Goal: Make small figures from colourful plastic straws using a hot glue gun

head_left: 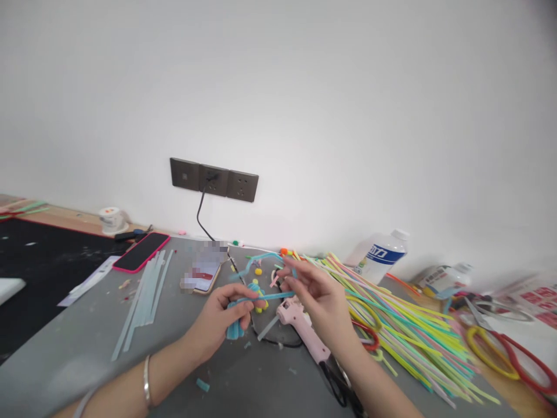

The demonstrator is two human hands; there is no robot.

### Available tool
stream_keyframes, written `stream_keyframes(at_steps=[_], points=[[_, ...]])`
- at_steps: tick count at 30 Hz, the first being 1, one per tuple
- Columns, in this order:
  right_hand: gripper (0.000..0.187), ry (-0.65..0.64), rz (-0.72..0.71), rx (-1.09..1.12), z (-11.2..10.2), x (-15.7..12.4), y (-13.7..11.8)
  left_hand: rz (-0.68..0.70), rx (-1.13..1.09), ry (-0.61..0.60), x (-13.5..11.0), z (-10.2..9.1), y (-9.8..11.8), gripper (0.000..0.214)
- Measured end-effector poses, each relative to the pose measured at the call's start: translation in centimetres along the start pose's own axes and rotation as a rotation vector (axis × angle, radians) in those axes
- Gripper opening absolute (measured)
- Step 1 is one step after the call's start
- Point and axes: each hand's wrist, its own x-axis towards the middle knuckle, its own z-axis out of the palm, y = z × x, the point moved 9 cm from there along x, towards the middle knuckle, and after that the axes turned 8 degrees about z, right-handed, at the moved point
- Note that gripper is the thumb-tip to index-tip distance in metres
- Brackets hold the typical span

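Note:
My left hand [230, 316] is closed around a folded blue pipe cleaner piece [235, 330], pinched between thumb and fingers. From it a blue pipe cleaner strand [278, 295] stretches across to my right hand [319, 302], whose fingers are bent around it. Its loose part arches up and back to the left above both hands. Just behind my left fingertips lies a small yellow and blue pipe cleaner piece [261, 305], partly hidden. Beneath my right hand rests a pink hot glue gun [307, 334] on the grey mat [243, 389].
Many coloured pipe cleaners [413, 325] spread to the right, beside red and yellow scissors [500, 354]. A white bottle [378, 255] stands behind them. On the left lie glue sticks [145, 296], a pink-edged phone [142, 252] and another lit phone [206, 276]. A black cord [200, 212] runs from the wall socket.

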Motion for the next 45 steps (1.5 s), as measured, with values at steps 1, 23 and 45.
stream_keyframes(at_steps=[1, 23, 45], points=[[0.035, 0.028, 0.053, 0.116, -0.1, -0.1, 0.7, -0.001, -0.006, 0.007, 0.0, -0.1, -0.1, 0.039], [0.030, -0.321, 0.371, 0.418, 3.0, -1.5, 3.7, 0.238, 0.367, 0.035, 1.0, -2.0, 2.8, 0.033], [0.019, -0.649, 0.480, 0.781, 5.9, -3.8, 0.7, -0.293, 0.177, -0.566, -2.8, 4.2, -2.8, 0.043]])
